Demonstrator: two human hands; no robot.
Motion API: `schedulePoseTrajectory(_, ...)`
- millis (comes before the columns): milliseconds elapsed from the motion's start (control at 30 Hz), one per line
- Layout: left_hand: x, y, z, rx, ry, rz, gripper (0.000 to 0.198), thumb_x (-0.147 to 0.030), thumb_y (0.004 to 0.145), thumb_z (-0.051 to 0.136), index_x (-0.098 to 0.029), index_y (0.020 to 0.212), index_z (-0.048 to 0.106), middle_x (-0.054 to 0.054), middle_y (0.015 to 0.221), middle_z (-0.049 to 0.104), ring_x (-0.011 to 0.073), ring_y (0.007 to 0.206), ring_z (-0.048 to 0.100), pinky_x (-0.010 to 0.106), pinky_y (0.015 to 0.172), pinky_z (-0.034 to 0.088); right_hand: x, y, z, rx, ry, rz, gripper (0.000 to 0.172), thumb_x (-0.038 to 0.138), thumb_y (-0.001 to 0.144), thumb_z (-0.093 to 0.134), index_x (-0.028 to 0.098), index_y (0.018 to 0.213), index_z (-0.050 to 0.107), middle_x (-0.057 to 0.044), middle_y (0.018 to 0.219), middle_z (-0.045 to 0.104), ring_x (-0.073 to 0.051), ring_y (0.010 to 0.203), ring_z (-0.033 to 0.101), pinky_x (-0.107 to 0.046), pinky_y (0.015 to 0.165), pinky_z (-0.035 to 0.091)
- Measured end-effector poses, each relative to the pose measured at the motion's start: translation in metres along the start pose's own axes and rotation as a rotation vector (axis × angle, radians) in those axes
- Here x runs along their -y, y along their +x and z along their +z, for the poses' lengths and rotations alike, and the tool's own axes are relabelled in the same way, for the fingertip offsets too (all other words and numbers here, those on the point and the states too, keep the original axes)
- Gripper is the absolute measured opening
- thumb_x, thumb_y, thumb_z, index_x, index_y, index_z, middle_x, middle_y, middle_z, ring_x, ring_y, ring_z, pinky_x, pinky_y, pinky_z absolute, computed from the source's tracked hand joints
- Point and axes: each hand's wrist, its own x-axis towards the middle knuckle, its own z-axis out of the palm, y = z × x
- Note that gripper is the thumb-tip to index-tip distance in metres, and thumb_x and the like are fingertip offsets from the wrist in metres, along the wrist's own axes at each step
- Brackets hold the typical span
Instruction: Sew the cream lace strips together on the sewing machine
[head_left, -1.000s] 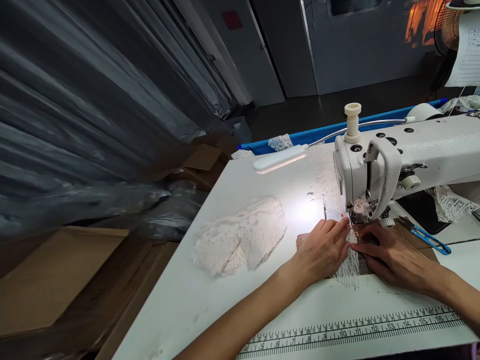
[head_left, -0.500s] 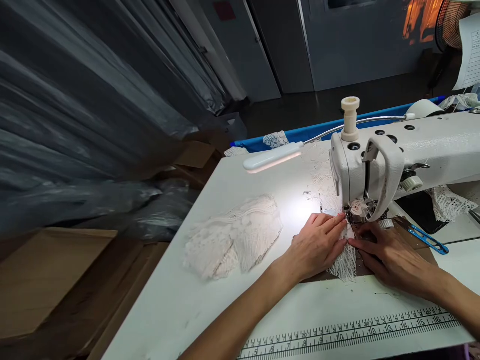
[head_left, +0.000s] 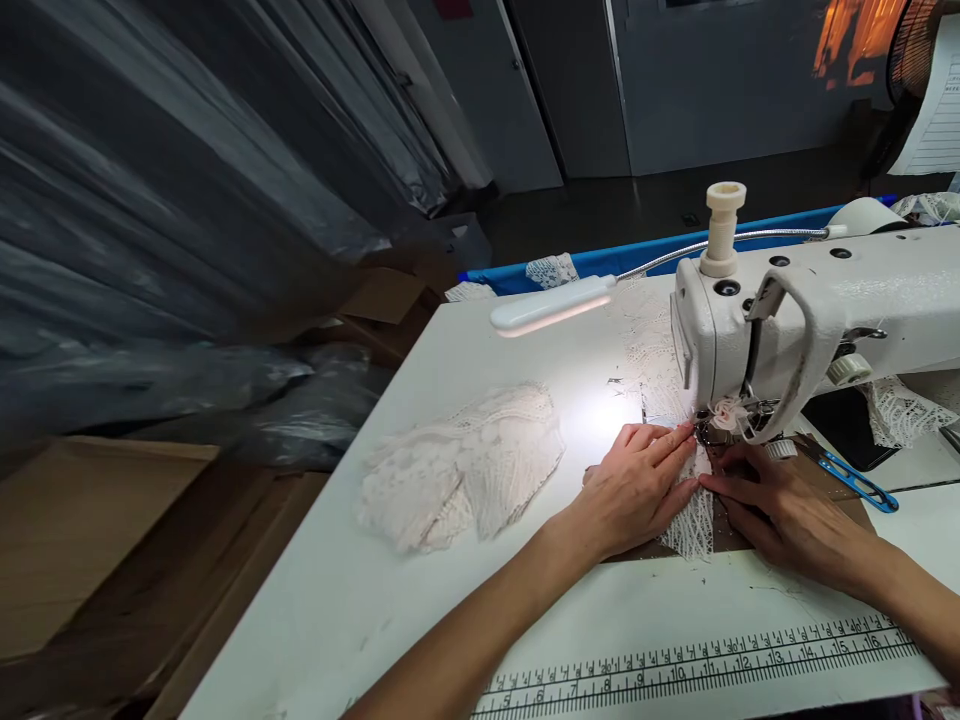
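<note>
A strip of white lace [head_left: 691,520] runs under the needle area of a white sewing machine [head_left: 795,300]. My left hand [head_left: 637,485] lies on its left side, fingers stretched out toward the presser foot and flat on the lace. From the right, my right hand [head_left: 780,510] pinches the strip's edge between thumb and forefinger, its other fingers curled and partly hidden beneath the machine head. A small pale fabric flower [head_left: 727,413] sits at the needle bar. Under the hands is a brown plate [head_left: 847,512].
Folded lace pieces [head_left: 457,470] lie on the white table [head_left: 420,620] to the left. Blue thread snips [head_left: 859,480] and a black phone [head_left: 847,428] are at right. A lamp [head_left: 555,305] shines over the table; a printed ruler [head_left: 690,670] lines the front edge. Cardboard boxes [head_left: 112,520] stand left.
The view has shifted slightly, so the machine appears a little farther right. Both hands keep nearly the same place on the lace.
</note>
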Motion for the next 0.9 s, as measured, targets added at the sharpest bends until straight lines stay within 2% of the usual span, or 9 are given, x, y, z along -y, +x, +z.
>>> schedulePoseTrajectory(100, 0.0017, -0.0014, 0.0018, -0.019, 0.001, 0.008, 0.035, -0.033, 0.098, 0.037, -0.011, 0.119, 0.056, 0.015, 0.122, 0.063, 0.0259, 0.098, 0.056, 0.043, 0.079, 0.047, 0.0009, 0.0013, -0.002, -0.015, -0.008, -0.012, 0.036, 0.019, 0.094, 0.044, 0.028, 0.125, 0.061, -0.012, 0.117, 0.056, -0.026, 0.101, 0.056, -0.046, 0.084, 0.054)
schedulePoseTrajectory(267, 0.0029, -0.0022, 0.0028, -0.036, 0.005, 0.016, 0.037, -0.033, 0.098, 0.038, -0.008, 0.118, 0.057, 0.016, 0.124, 0.063, 0.0269, 0.1, 0.056, 0.043, 0.08, 0.047, 0.0007, 0.0025, -0.0029, -0.01, -0.02, -0.027, 0.036, 0.02, 0.094, 0.044, 0.029, 0.125, 0.061, -0.01, 0.109, 0.061, -0.025, 0.095, 0.058, -0.045, 0.081, 0.055)
schedulePoseTrajectory(600, 0.0011, -0.0004, -0.0022, 0.042, 0.022, -0.003, 0.037, -0.034, 0.099, 0.036, -0.011, 0.12, 0.057, 0.014, 0.127, 0.061, 0.0268, 0.102, 0.057, 0.043, 0.083, 0.045, 0.0005, 0.0011, 0.001, -0.003, 0.022, -0.002, 0.037, 0.019, 0.094, 0.045, 0.028, 0.127, 0.06, -0.011, 0.117, 0.058, -0.026, 0.105, 0.055, -0.048, 0.089, 0.053)
schedulePoseTrajectory(900, -0.0044, 0.0015, -0.0013, -0.016, 0.098, 0.021, 0.039, -0.033, 0.099, 0.034, -0.009, 0.119, 0.056, 0.016, 0.124, 0.063, 0.0272, 0.098, 0.058, 0.046, 0.082, 0.045, -0.001, 0.0016, 0.0002, -0.039, 0.023, -0.015, 0.035, 0.019, 0.093, 0.047, 0.028, 0.122, 0.063, -0.01, 0.108, 0.06, -0.025, 0.099, 0.059, -0.047, 0.084, 0.056)
